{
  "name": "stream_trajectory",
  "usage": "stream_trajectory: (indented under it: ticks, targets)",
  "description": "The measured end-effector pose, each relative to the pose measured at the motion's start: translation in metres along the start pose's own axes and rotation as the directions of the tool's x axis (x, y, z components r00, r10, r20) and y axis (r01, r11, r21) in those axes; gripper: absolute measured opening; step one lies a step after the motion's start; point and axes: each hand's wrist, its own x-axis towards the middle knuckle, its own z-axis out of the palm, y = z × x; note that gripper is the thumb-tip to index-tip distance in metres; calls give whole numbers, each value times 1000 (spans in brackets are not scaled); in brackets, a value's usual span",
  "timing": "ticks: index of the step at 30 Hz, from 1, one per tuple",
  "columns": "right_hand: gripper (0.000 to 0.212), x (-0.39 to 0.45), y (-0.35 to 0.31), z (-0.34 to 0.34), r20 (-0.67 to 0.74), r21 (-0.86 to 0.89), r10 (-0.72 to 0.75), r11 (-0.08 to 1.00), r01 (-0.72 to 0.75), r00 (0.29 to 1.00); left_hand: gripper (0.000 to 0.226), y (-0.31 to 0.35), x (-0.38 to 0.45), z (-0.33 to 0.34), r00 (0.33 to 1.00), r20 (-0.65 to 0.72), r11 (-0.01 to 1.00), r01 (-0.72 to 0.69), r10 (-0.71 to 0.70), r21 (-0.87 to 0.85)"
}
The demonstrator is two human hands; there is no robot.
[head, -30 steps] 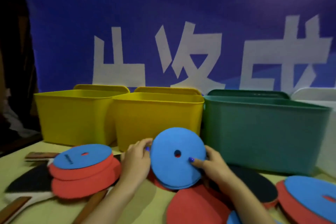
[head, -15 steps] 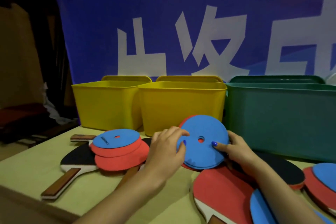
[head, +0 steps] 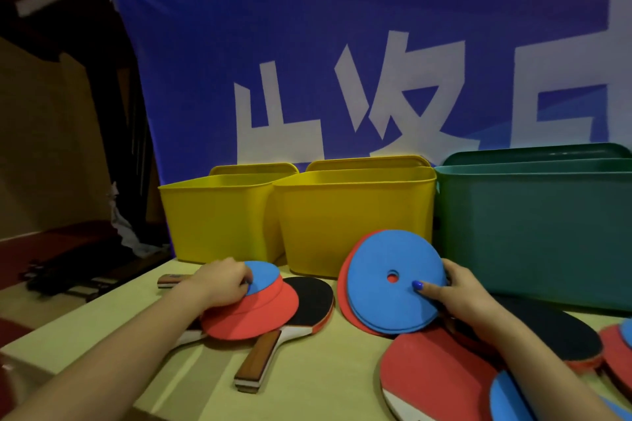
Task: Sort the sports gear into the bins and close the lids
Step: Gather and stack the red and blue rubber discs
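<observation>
Near the yellow plastic bins (head: 355,219), the right hand (head: 455,294) pinches tilted blue and red foam discs (head: 393,284); the left hand (head: 219,284) grips another disc stack (head: 260,304); loose layers may slip apart.

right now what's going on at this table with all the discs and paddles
A person is sorting sports gear. The right hand holds a tilted stack of discs, blue in front and red behind, propped on edge in front of the yellow bin. The left hand rests on a second stack, blue on red, lying over a paddle. More paddles and discs lie at the right. The three bins in view stand open with lids behind them; I can't see inside them.
</observation>
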Motion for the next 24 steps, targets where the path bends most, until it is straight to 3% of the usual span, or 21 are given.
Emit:
stream_trajectory:
  ticks: [6,11,15,18,20,24]
  targets:
    - [35,0,-1,-1,2,23,-3,1000,3,1000,35,0,8,-17,985,171,999,-4,13,-52]
    - [35,1,-2,-1,4,16,2,1000,-2,1000,35,11,7,-16,988,148,988,-64,43,142]
    - [34,-1,-2,2,6,28,5,1000,-6,1000,27,21,6,-17,997,-31,984,69,-64,165]
    - [32,-1,-3,2,8,54,4,999,-5,1000,25,39,12,-39,956,-254,989,139,-150,-58]
    - [30,-1,-1,2,13,61,5,998,-5,1000,25,60,16,-55,893,-414,963,71,-177,-258]
    - [29,2,4,2,32,75,5,997,-7,999,29,121,5,-67,759,-638,850,-248,-128,-465]
